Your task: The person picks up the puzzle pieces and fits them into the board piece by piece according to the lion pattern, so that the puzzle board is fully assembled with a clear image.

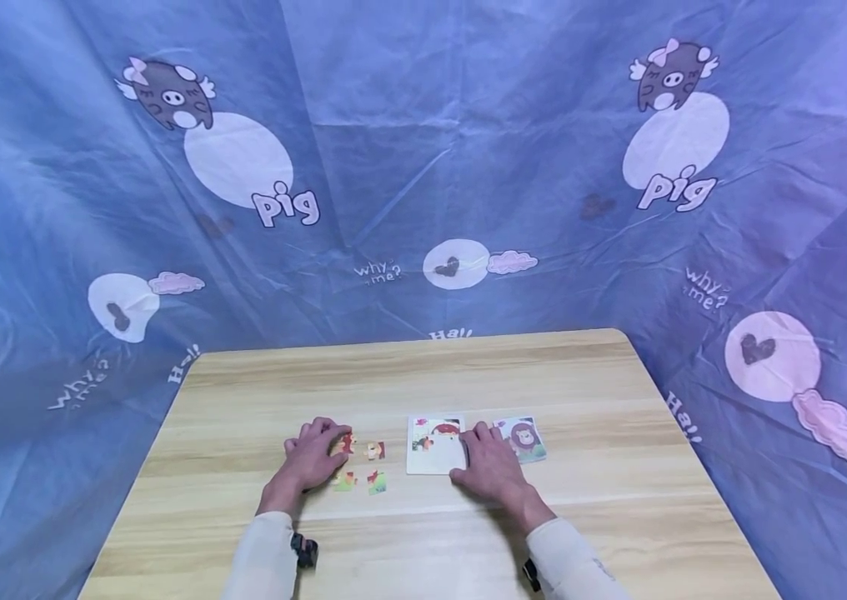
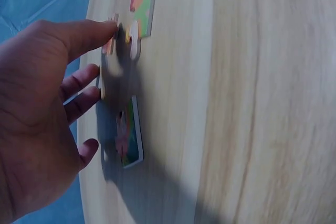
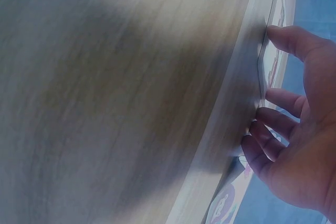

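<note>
My left hand [image 1: 311, 457] reaches over a small group of jigsaw pieces, its thumb and index finger pinching a red-and-brown jigsaw piece [image 1: 348, 442]. Several other pieces lie beside it, among them a tan one [image 1: 374, 451] and a green-edged one [image 1: 377, 481]. My right hand [image 1: 489, 462] rests at the right side of a white puzzle board [image 1: 434, 462], thumb near its front corner and index finger at its right edge, spread well apart. Fitted pieces with a red-topped picture [image 1: 445, 427] fill the board's upper part; its lower part shows white.
A lion picture puzzle [image 1: 524, 437] lies just right of my right hand. Below my left hand, a small picture card [image 2: 129, 132] shows in the left wrist view. The wooden table [image 1: 423, 533] meets a blue printed cloth [image 1: 393, 167] at its back and sides.
</note>
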The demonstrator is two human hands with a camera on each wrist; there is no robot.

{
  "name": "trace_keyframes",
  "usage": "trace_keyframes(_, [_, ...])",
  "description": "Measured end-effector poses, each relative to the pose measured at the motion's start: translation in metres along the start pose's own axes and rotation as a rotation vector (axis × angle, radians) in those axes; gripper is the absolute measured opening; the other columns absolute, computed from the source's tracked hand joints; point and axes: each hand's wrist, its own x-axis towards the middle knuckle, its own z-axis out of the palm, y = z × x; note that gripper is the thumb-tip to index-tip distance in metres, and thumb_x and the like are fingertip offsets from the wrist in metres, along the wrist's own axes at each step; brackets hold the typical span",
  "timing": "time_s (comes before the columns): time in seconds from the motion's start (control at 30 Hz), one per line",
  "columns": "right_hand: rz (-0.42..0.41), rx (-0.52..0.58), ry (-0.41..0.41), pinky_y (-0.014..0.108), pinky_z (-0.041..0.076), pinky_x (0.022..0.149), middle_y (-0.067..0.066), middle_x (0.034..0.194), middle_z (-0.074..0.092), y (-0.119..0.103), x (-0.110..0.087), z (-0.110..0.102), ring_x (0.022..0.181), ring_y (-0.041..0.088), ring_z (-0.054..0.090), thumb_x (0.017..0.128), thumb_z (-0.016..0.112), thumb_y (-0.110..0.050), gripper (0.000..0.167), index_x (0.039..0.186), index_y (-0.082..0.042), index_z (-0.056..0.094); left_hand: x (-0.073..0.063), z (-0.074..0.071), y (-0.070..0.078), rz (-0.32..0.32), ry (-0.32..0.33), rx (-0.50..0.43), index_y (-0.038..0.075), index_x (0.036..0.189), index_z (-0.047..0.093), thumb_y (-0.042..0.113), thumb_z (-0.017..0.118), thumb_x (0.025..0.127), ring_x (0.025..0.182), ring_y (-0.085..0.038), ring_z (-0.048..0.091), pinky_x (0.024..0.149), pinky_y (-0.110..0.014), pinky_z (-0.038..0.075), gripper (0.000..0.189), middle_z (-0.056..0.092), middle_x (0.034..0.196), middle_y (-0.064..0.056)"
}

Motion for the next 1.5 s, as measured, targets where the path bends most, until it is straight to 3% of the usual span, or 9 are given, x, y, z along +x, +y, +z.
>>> trace_keyframes(0.37, [0.003,0.003,-0.001,0.039,0.044,0.082,0.006,0.108,0.052,0.001,-0.002,0.0,0.094,0.021,0.048,0.07,0.075,-0.051,0.073,0.127,-0.008,0.058,0.001,-0.003,-0.002,0.064,-0.037,0.066,0.033,0.131,0.059,0.031,0.07,0.085,0.11,-0.023,0.041,0.079,-0.043,0.027,0.048,0.047,0.128,-0.001])
trace_keyframes(0.67, [0.005,0.005,-0.009,0.039,0.045,0.084,0.006,0.108,0.052,0.0,-0.003,-0.002,0.094,0.022,0.048,0.071,0.075,-0.05,0.073,0.128,-0.008,0.057,0.002,0.0,-0.001,0.014,-0.018,0.023,0.024,0.12,0.062,0.031,0.072,0.081,0.122,-0.026,0.041,0.092,-0.052,0.026,0.04,0.047,0.132,-0.004])
trace_keyframes(0.87, [0.001,0.006,-0.007,0.04,0.044,0.084,0.006,0.107,0.052,0.0,-0.004,-0.003,0.094,0.022,0.048,0.07,0.075,-0.05,0.073,0.128,-0.008,0.058,0.002,0.0,0.001,-0.01,-0.014,-0.01,0.02,0.107,0.062,0.027,0.076,0.077,0.117,-0.028,0.043,0.089,-0.051,0.027,0.033,0.05,0.125,-0.006])
trace_keyframes(1.03, [-0.001,0.01,-0.008,0.039,0.044,0.084,0.006,0.108,0.052,0.0,-0.004,-0.002,0.095,0.022,0.048,0.071,0.076,-0.049,0.073,0.129,-0.009,0.057,0.001,0.003,0.002,-0.048,0.013,-0.106,0.02,0.099,0.058,0.021,0.078,0.074,0.102,-0.021,0.049,0.086,-0.049,0.026,0.032,0.061,0.106,0.002])
trace_keyframes(1.17, [0.006,0.009,-0.014,0.039,0.044,0.084,0.006,0.109,0.052,0.001,-0.003,-0.001,0.095,0.022,0.048,0.071,0.075,-0.05,0.074,0.13,-0.009,0.057,-0.001,0.006,0.002,-0.069,0.058,-0.204,0.021,0.096,0.059,0.02,0.075,0.078,0.088,-0.015,0.051,0.085,-0.046,0.024,0.024,0.064,0.088,0.009])
trace_keyframes(1.3, [0.005,0.011,-0.012,0.04,0.045,0.083,0.006,0.108,0.052,0.001,-0.004,-0.003,0.094,0.022,0.048,0.07,0.076,-0.05,0.075,0.129,-0.008,0.057,-0.002,0.008,0.002,-0.08,0.097,-0.265,0.021,0.093,0.06,0.022,0.072,0.084,0.081,-0.013,0.051,0.083,-0.042,0.026,0.015,0.064,0.079,0.01])
trace_keyframes(1.4, [0.001,0.006,-0.011,0.039,0.045,0.083,0.006,0.107,0.052,0.001,-0.004,-0.003,0.094,0.022,0.048,0.07,0.076,-0.051,0.075,0.129,-0.008,0.057,-0.004,0.009,0.003,-0.095,0.116,-0.319,0.019,0.092,0.06,0.02,0.07,0.087,0.076,-0.011,0.054,0.08,-0.036,0.035,0.011,0.063,0.078,0.007])
trace_keyframes(1.5, [0.001,0.001,-0.013,0.039,0.045,0.083,0.006,0.107,0.052,0.0,-0.005,-0.003,0.094,0.022,0.048,0.071,0.076,-0.051,0.074,0.128,-0.009,0.057,-0.005,0.01,0.006,-0.118,0.13,-0.398,0.017,0.092,0.06,0.018,0.069,0.088,0.07,-0.011,0.054,0.07,-0.027,0.042,0.01,0.06,0.078,0.003])
